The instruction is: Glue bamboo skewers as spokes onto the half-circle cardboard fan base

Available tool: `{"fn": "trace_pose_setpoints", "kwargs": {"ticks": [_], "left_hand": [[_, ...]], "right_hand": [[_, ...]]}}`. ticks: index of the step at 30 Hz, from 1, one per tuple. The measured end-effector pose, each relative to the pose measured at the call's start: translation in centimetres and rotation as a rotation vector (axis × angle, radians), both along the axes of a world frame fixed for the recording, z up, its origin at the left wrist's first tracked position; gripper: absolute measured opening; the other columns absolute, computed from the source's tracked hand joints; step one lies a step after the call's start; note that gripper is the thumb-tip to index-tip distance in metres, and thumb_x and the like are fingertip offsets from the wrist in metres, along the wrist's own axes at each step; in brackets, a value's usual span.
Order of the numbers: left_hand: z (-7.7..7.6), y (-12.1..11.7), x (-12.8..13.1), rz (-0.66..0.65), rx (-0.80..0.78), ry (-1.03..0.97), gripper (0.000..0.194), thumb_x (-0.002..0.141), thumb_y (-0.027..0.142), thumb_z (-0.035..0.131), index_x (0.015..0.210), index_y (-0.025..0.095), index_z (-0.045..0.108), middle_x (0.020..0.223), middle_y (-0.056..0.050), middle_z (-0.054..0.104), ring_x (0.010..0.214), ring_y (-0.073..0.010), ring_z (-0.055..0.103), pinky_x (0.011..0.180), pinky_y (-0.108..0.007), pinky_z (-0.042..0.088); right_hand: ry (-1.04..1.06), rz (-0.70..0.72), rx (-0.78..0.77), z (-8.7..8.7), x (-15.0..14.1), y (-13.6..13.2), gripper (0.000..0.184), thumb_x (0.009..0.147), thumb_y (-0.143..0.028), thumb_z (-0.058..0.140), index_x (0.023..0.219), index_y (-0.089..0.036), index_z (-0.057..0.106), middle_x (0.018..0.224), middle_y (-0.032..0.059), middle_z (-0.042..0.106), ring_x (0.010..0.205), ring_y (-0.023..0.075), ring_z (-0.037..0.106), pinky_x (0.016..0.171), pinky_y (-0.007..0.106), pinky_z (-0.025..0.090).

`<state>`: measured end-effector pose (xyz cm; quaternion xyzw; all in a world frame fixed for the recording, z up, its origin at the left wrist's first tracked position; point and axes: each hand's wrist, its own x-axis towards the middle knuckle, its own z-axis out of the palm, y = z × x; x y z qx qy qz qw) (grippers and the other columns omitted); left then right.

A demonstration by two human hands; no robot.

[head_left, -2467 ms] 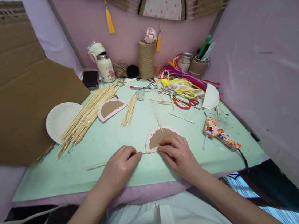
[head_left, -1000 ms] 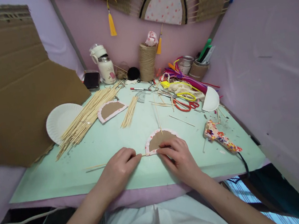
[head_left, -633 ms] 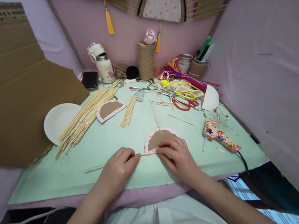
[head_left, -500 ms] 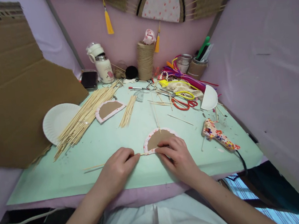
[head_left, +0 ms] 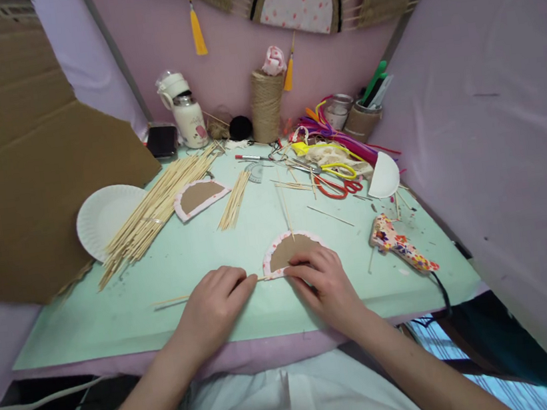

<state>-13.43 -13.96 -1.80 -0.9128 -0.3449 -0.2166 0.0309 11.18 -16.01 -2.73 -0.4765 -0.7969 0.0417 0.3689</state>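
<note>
The left hand (head_left: 216,302) is closed low over a thin stick (head_left: 171,301), thumb and forefinger pinching it close to the half-circle. Out past the fingertips, the stick's inner end reaches the left corner of the half-circle (head_left: 282,253), while its other end pokes out on the far side of the palm. It lies side to side, nearly in line with the straight edge, which faces the person; the curve points away. Whether that inner end sits on the rim or under it, I can't tell from here.

The right hand (head_left: 325,285) has its thumb and fingers drawn narrow on that same straight edge, holding the half-circle flat and hiding its right part. So the left hand is the nearer one to the open corner, coming at it from the side. Beyond the curve, an upright-looking skewer (head_left: 285,209) runs away across the counter (head_left: 199,252), roughly square to the stick.
</note>
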Motion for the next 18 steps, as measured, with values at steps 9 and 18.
{"fn": "trace_pose_setpoints", "kwargs": {"ticks": [9,18], "left_hand": [[-0.1,0.0,0.2,0.014,0.073,-0.052,0.022,0.096,0.015,0.048,0.112,0.018,0.063,0.099,-0.008,0.069,0.093,-0.0205,0.061,0.081,-0.035,0.044],[1.0,-2.4,1.2,0.026,0.239,-0.207,0.023,0.09,0.009,0.056,0.111,0.018,0.062,0.1,-0.008,0.071,0.099,-0.0206,0.063,0.086,-0.037,0.04]], "right_hand": [[0.02,0.001,-0.013,0.1,0.1,-0.2,0.016,0.094,-0.019,0.057,0.101,-0.024,0.07,0.101,0.0061,0.069,0.099,0.021,0.06,0.09,0.043,0.045],[0.175,-0.053,0.132,-0.3,0.3,-0.8,0.028,0.09,-0.011,0.056,0.113,-0.023,0.064,0.111,0.0098,0.06,0.103,0.0225,0.058,0.089,0.042,0.05]]}}
